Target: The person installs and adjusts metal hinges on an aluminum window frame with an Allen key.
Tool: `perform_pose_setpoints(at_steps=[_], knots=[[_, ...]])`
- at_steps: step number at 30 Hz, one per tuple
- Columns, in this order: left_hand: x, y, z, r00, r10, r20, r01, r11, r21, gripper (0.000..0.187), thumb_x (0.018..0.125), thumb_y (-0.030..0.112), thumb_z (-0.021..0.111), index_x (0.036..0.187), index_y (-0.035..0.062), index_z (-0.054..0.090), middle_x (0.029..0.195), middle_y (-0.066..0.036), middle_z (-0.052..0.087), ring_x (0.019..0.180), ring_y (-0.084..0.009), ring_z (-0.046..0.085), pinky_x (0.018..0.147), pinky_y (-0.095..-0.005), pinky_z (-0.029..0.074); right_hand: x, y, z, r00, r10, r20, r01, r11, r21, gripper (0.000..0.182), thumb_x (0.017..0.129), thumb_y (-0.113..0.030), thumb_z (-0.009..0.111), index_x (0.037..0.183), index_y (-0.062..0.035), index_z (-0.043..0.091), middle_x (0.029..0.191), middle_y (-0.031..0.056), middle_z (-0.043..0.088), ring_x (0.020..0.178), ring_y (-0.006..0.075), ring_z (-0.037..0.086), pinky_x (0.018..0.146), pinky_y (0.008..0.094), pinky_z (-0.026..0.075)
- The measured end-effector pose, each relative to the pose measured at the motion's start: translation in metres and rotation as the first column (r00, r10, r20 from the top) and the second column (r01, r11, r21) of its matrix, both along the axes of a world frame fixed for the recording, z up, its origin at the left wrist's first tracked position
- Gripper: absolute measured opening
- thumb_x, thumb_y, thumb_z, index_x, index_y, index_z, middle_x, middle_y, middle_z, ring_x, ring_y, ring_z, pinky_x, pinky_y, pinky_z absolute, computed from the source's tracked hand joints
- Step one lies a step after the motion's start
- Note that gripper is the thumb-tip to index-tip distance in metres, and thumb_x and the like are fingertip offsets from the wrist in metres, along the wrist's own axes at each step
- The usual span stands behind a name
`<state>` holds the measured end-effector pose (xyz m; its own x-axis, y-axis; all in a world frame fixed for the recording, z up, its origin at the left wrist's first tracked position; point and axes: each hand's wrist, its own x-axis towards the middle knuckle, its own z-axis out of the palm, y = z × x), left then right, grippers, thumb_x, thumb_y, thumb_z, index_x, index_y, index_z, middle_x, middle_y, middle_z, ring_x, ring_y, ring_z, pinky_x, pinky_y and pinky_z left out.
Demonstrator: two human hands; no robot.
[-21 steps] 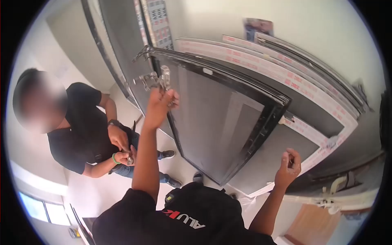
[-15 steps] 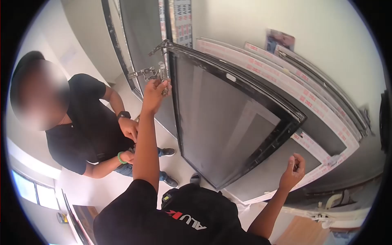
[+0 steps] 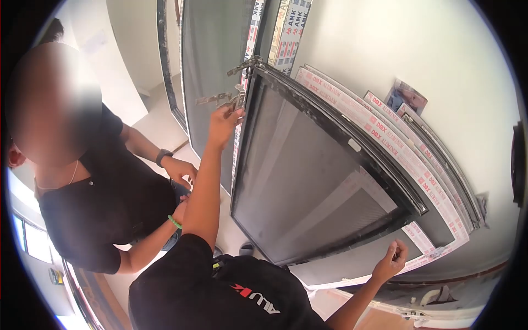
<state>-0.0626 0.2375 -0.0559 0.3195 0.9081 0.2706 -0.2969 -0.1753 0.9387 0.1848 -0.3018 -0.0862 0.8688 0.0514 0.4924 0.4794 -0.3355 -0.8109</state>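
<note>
Here the left hand point(image 3: 224, 126) is up at the tall side of the black-framed panel point(image 3: 313, 170), fingers pinched on a metal hinge point(image 3: 240, 100), whose thin arm points out toward the left. The hinge sits just beside the panel's upper edge, though whether the two touch I cannot tell. A second metal fitting point(image 3: 245, 66) juts from the panel's top corner, just above. Over on the other side the right hand point(image 3: 389, 263) hangs near the panel's lower corner, its fingers curled in loosely; whether something small is tucked inside, I cannot tell. What could go wrong? That pinch looks light, so a slip could send the hinge down to the floor point(image 3: 228, 234), and a swing of its loose arm could catch a fingertip or scratch the frame. The panel leans with no hand clearly on it, so a knock at the corner could slide it along the taped frames point(image 3: 379, 126) stacked behind. Now the room: it's tight on the left, where a co-worker point(image 3: 99, 192) stands close to the raised forearm, so an elbow thrown outward could bump that person. The stack blocks the way behind the panel, while the air above the left hand looks freer.
</note>
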Motion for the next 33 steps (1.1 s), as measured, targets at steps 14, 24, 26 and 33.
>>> perform_pose_setpoints(at_steps=[14, 24, 26, 33], knots=[[0.029, 0.017, 0.002, 0.999, -0.041, 0.025, 0.041, 0.999, 0.011, 0.019, 0.099, 0.013, 0.07, 0.109, -0.0029, 0.066, 0.105, -0.009, 0.068, 0.101, -0.0183, 0.068, 0.088, -0.034, 0.059, -0.007, -0.01, -0.007, 0.991, -0.106, 0.08, 0.115, 0.987, -0.11, 0.016, 0.095, -0.016, 0.069, 0.101, -0.0016, 0.071, 0.077, -0.0022, 0.054, 0.069, 0.0082, 0.043, 0.059, 0.0269, 0.033], [0.129, -0.277, 0.059, 0.955, -0.291, -0.062, 0.296, 0.952, 0.082, 0.023, 0.1, 0.012, 0.069, 0.111, -0.0072, 0.065, 0.098, -0.01, 0.067, 0.083, -0.0176, 0.073, 0.07, -0.0289, 0.061, -0.06, 0.066, 0.077, 0.889, 0.346, 0.299, -0.321, 0.938, -0.13, 0.034, 0.08, -0.014, 0.084, 0.111, -0.0073, 0.073, 0.073, 0.0047, 0.055, 0.063, 0.0176, 0.052, 0.056, 0.0308, 0.042], [0.144, -0.345, 0.053, 0.907, -0.401, -0.132, 0.415, 0.904, 0.105, 0.023, 0.098, 0.013, 0.072, 0.111, -0.0055, 0.066, 0.1, -0.007, 0.064, 0.084, -0.0164, 0.073, 0.069, -0.0266, 0.06, -0.055, 0.052, 0.089, 0.9, 0.39, 0.197, -0.39, 0.92, -0.039, 0.042, 0.079, -0.018, 0.086, 0.117, -0.006, 0.072, 0.074, 0.0059, 0.055, 0.065, 0.0188, 0.054, 0.058, 0.0314, 0.044], [0.208, -0.431, 0.014, 0.971, -0.118, -0.207, 0.236, 0.6, 0.765, 0.052, 0.079, -0.002, 0.077, 0.13, -0.0023, 0.067, 0.095, -0.011, 0.065, 0.081, -0.0211, 0.058, 0.07, -0.031, 0.051, -0.005, -0.001, 0.066, 0.946, 0.288, 0.149, -0.304, 0.947, 0.101, 0.042, 0.082, -0.011, 0.081, 0.121, -0.0005, 0.069, 0.082, 0.0081, 0.059, 0.068, 0.0205, 0.057, 0.063, 0.034, 0.05]])
